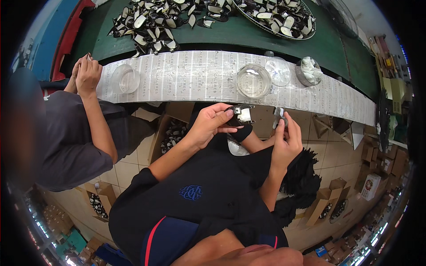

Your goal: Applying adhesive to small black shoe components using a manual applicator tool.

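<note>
My left hand (212,124) is closed on a small curved black piece (243,115) with a white inner face and a small pale square near my thumb. It is held just in front of the table's near edge. To the right, my right hand (287,139) pinches a small grey block-like thing (279,116) between thumb and fingers; its kind is unclear. A gap separates it from the black piece. Beyond my hands stand a clear round bowl (254,81), a clear round lid or dish (279,72) and a tub of white wads (310,71).
Similar black and white pieces lie heaped on the green table (100,33) and in a round basket (284,20). A paper-covered strip (186,77) runs along the near side, with another clear bowl (125,79). A co-worker's hands (87,73) work at the left. Below is an open carton (160,142).
</note>
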Available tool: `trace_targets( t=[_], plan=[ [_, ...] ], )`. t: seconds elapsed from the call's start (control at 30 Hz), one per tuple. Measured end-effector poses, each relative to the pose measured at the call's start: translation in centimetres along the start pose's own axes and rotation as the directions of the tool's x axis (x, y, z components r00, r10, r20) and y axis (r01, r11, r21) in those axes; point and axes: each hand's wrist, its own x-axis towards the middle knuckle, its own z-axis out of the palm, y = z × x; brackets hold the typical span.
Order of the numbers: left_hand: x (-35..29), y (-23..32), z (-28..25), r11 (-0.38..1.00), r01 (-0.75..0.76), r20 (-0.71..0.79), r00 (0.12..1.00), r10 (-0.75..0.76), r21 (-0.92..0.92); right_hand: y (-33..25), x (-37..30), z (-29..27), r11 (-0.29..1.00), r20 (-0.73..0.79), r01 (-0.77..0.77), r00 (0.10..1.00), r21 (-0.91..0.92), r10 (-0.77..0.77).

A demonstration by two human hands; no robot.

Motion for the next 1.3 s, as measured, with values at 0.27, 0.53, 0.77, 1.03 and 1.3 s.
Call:
trace_targets(
  t=[0.27, 0.53, 0.77, 1.03, 1.3],
  plan=[
    [-2.0, 2.5, 2.1, 0.999, 0.013, 0.087, 0.996, -0.009, -0.045, 0.6, 0.1, -0.4, 0.991, -0.016, -0.083, 0.996, 0.101, 0.085],
    [-2.7, 3.6, 3.1, 0.998, 0.052, 0.124, 0.991, -0.046, -0.045, -1.3, -0.1, -1.6, 0.964, -0.008, -0.159, 0.986, 0.212, 0.164],
    [-3.2, 3.7, 3.8, 0.999, 0.012, 0.113, 0.993, -0.016, 0.034, -4.4, -1.1, -3.7, 0.962, -0.082, 0.022, 0.997, 0.273, 0.0],
    [-3.5, 3.4, 4.2, 0.995, -0.057, 0.126, 0.991, 0.047, 0.082, -5.2, -1.5, -4.0, 0.956, -0.111, 0.169, 0.983, 0.239, -0.146],
    [-3.3, 3.4, 3.8, 0.994, -0.078, 0.188, 0.98, 0.063, 0.075, -3.9, -1.5, -3.7, 0.945, -0.127, 0.1, 0.99, 0.31, -0.063]
  ],
)
